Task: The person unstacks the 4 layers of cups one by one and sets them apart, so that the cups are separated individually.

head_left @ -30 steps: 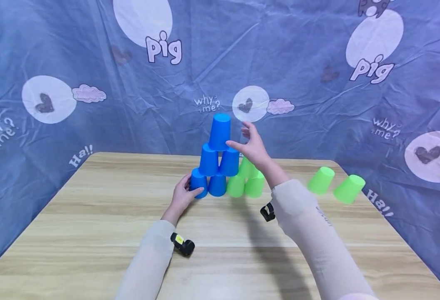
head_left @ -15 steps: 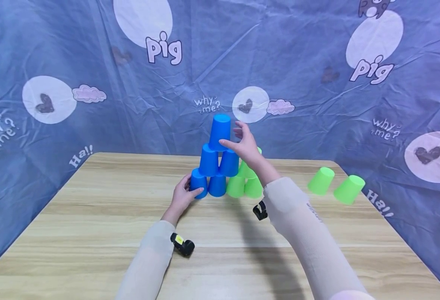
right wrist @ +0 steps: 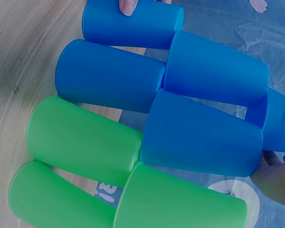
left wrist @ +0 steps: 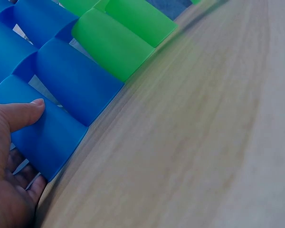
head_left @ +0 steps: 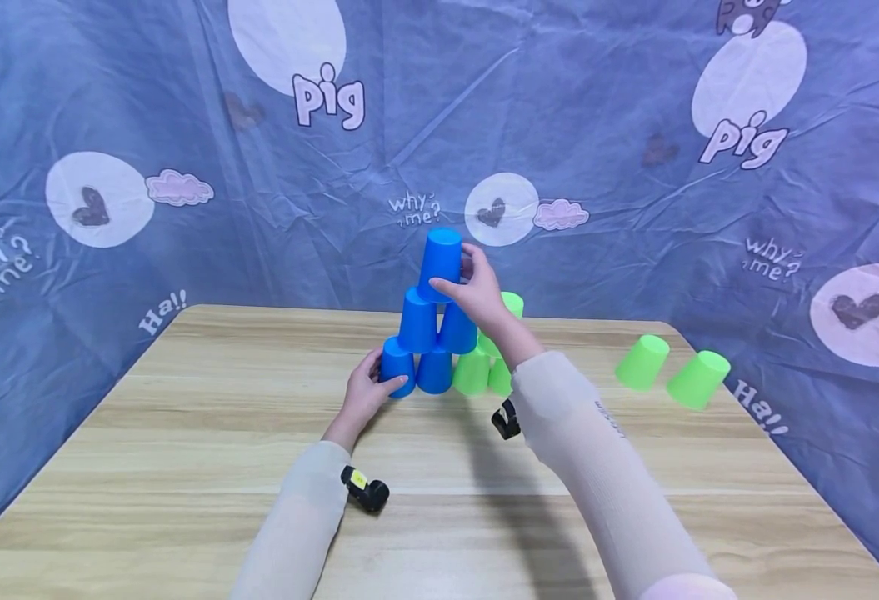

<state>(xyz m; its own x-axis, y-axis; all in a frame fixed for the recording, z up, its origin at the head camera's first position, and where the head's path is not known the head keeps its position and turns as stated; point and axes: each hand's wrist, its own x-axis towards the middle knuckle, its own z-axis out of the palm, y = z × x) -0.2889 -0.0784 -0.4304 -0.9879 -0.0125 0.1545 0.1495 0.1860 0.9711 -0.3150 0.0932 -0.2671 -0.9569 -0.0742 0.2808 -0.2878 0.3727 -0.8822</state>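
Note:
In the head view, upside-down blue and green cups stand in a stepped pyramid. My left hand (head_left: 364, 395) holds the lower-left blue cup (head_left: 396, 360), thumb across its front; the left wrist view shows the fingers curled behind this cup (left wrist: 52, 133). At the peak is a single blue cup (head_left: 442, 254). Around it curves my right hand (head_left: 481, 289), thumb over the front near the rim, other fingers at its right side and partly hidden. Two blue cups (head_left: 418, 321) form the middle row beside a green cup (head_left: 512, 303), which my right hand and wrist partly cover.
Two green cups, a nearer one (head_left: 697, 379) and a farther one (head_left: 641, 362), stand apart at the right of the wooden table (head_left: 184, 433). Behind the table hangs a blue printed cloth (head_left: 596, 100). A black wrist camera (head_left: 365, 490) sits on the left sleeve.
My right hand has moved left, from beside the top blue cup to around it, its thumb now across the front. The left hand and the cups look unmoved.

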